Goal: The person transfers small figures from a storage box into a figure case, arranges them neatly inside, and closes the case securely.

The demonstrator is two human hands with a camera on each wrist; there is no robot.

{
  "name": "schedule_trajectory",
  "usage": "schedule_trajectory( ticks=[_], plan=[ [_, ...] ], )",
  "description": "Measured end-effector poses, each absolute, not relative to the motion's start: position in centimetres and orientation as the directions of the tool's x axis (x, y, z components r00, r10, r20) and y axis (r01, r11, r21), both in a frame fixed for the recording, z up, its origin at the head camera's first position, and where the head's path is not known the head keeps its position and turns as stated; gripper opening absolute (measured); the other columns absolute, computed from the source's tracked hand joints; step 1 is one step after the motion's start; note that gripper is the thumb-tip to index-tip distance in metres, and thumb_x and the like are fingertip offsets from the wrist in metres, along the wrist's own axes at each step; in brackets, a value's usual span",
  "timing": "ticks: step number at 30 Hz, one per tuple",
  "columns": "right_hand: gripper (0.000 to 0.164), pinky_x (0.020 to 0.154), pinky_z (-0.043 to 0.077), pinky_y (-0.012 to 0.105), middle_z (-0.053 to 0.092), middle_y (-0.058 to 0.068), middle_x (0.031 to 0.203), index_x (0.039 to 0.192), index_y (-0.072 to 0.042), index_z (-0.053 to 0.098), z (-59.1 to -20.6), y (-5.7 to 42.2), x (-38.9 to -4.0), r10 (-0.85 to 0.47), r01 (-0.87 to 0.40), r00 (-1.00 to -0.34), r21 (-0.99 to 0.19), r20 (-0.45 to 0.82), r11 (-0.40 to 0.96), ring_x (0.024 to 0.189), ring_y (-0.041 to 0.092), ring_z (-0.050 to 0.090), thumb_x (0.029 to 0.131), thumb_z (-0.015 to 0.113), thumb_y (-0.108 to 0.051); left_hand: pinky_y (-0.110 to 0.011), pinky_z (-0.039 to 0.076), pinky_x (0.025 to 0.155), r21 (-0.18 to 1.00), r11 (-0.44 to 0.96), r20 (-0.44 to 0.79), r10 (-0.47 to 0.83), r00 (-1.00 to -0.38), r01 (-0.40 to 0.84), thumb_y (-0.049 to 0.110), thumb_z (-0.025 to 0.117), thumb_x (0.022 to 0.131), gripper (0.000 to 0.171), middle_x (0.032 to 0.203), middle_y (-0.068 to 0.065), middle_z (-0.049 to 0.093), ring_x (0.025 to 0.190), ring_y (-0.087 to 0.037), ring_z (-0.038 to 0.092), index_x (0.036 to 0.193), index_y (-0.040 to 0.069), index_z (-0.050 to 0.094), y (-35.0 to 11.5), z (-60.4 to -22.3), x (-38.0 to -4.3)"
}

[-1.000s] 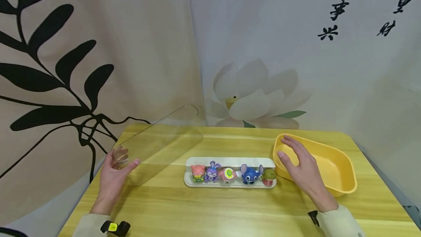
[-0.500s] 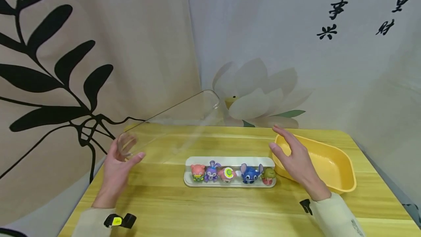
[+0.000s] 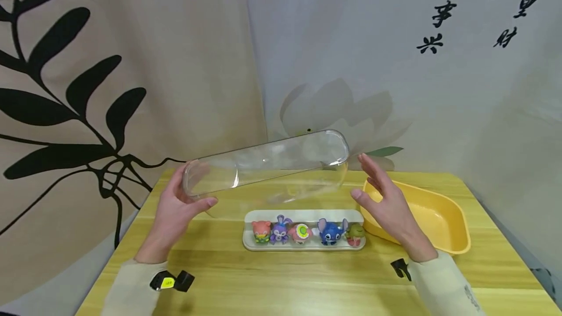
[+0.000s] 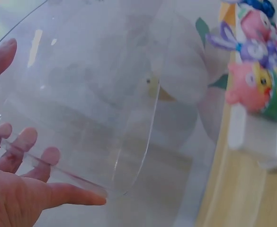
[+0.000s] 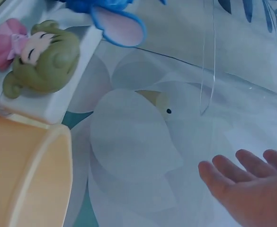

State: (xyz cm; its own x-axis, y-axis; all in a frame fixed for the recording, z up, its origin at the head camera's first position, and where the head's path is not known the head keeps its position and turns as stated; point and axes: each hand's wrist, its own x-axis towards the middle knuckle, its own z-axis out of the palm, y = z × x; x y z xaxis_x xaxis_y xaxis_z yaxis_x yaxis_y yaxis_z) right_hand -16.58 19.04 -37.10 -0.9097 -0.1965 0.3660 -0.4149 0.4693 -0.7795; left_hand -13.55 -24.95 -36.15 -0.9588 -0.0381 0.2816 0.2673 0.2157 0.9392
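Note:
My left hand (image 3: 177, 208) holds the left end of a long clear plastic cover (image 3: 268, 165), thumb on the near side and fingers seen through the plastic. The cover hangs tilted above the table, its right end higher. Just off that right end, my right hand (image 3: 386, 204) is spread with nothing in it. Below the cover lies a long white tray (image 3: 281, 216) with several small figures in a row: a pink bear (image 3: 261, 231), a purple rabbit (image 3: 280, 229), a pink one with a round swirl (image 3: 300, 233), a blue big-eared one (image 3: 331, 231) and a green-haired one (image 3: 354, 234).
A yellow plastic basin (image 3: 443, 223) stands at the right, close to the tray's end and partly behind my right hand. The wooden table (image 3: 281, 282) ends at the back against printed cloth (image 3: 197, 62).
My left hand has moved right and up, swinging the clear cover over the tray and bringing its right end toward my right hand. The right hand has shifted slightly left. The figures have stayed put.

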Motion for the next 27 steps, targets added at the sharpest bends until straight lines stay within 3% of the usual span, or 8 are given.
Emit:
schedule_trajectory(
  ticks=[2, 4, 13, 14, 17, 21, 24, 27],
  plan=[
    [0.078, 0.122, 0.034, 0.041, 0.038, 0.006, 0.165, 0.164, -0.029, 0.03, -36.9, 19.0, -16.6, -0.21, -0.418, -0.908, -0.801, 0.362, 0.427, 0.149, 0.031, 0.038, 0.098, 0.071, -0.02, -0.013, 0.053, 0.092, 0.936, 0.232, 0.278, -0.023, -0.96, 0.266, -0.002, 0.082, 0.085, 0.09, 0.152, -0.004, 0.042, 0.14, -0.022, 0.04, 0.16, 0.014, 0.035, -24.3, -35.7, -13.4],
    [0.081, 0.12, 0.032, 0.054, 0.038, 0.009, 0.165, 0.164, -0.029, 0.029, -36.7, 19.0, -16.5, -0.226, -0.416, -0.908, -0.819, 0.352, 0.396, 0.149, 0.034, 0.038, 0.097, 0.073, -0.019, -0.012, 0.05, 0.096, 0.936, 0.232, 0.273, -0.006, -0.962, 0.265, -0.002, 0.082, 0.084, 0.091, 0.152, -0.004, 0.043, 0.141, -0.024, 0.04, 0.16, 0.014, 0.035, -23.6, -35.3, -13.4],
    [0.093, 0.118, 0.032, 0.064, 0.036, 0.015, 0.164, 0.165, -0.03, 0.024, -36.8, 19.6, -15.7, -0.238, -0.382, -0.919, -0.86, 0.315, 0.337, 0.147, 0.042, 0.038, 0.092, 0.08, -0.02, -0.02, 0.053, 0.099, 0.945, 0.139, 0.291, 0.05, -0.955, 0.295, -0.008, 0.08, 0.083, 0.084, 0.146, -0.002, 0.056, 0.135, -0.012, 0.051, 0.156, 0.011, 0.042, -21.5, -35.7, -13.1],
    [0.092, 0.117, 0.034, 0.061, 0.037, 0.015, 0.164, 0.165, -0.029, 0.024, -36.9, 19.7, -15.6, -0.234, -0.378, -0.921, -0.856, 0.311, 0.352, 0.146, 0.042, 0.04, 0.093, 0.079, -0.019, -0.02, 0.053, 0.099, 0.944, 0.151, 0.288, 0.047, -0.956, 0.292, -0.007, 0.08, 0.084, 0.084, 0.147, -0.003, 0.056, 0.136, -0.013, 0.051, 0.156, 0.012, 0.042, -21.3, -35.8, -13.1],
    [0.086, 0.116, 0.044, 0.038, 0.042, 0.014, 0.161, 0.164, -0.024, 0.028, -37.1, 20.0, -15.4, -0.226, -0.385, -0.92, -0.838, 0.319, 0.387, 0.141, 0.042, 0.047, 0.095, 0.077, -0.015, -0.023, 0.051, 0.103, 0.946, 0.198, 0.256, 0.038, -0.966, 0.258, -0.001, 0.081, 0.086, 0.084, 0.149, -0.006, 0.054, 0.14, -0.019, 0.049, 0.158, 0.016, 0.042, -20.9, -35.9, -13.0],
    [0.074, 0.102, 0.043, 0.011, 0.05, 0.01, 0.155, 0.16, -0.021, 0.036, -37.6, 20.7, -15.2, -0.223, -0.399, -0.916, -0.822, 0.334, 0.407, 0.133, 0.039, 0.057, 0.097, 0.074, -0.011, -0.049, 0.044, 0.114, 0.947, 0.221, 0.227, 0.047, -0.973, 0.232, 0.004, 0.082, 0.088, 0.085, 0.154, -0.011, 0.049, 0.146, -0.03, 0.042, 0.16, 0.017, 0.039, -20.3, -35.7, -12.8],
    [0.072, 0.099, 0.046, 0.01, 0.053, 0.007, 0.152, 0.158, -0.022, 0.038, -37.9, 21.2, -15.0, -0.226, -0.395, -0.917, -0.82, 0.328, 0.415, 0.128, 0.038, 0.061, 0.097, 0.073, -0.011, -0.067, 0.037, 0.113, 0.949, 0.199, 0.235, 0.068, -0.97, 0.244, 0.004, 0.082, 0.088, 0.085, 0.156, -0.016, 0.047, 0.147, -0.038, 0.04, 0.16, 0.014, 0.039, -19.9, -35.6, -12.7],
    [0.071, 0.095, 0.052, 0.014, 0.055, 0.008, 0.15, 0.158, -0.021, 0.039, -38.4, 21.8, -14.7, -0.219, -0.381, -0.923, -0.823, 0.316, 0.421, 0.125, 0.04, 0.062, 0.097, 0.074, -0.013, -0.065, 0.04, 0.111, 0.946, 0.206, 0.234, 0.091, -0.968, 0.248, 0.006, 0.082, 0.088, 0.083, 0.156, -0.015, 0.047, 0.146, -0.038, 0.042, 0.16, 0.013, 0.04, -19.6, -35.8, -12.9]
  ],
)
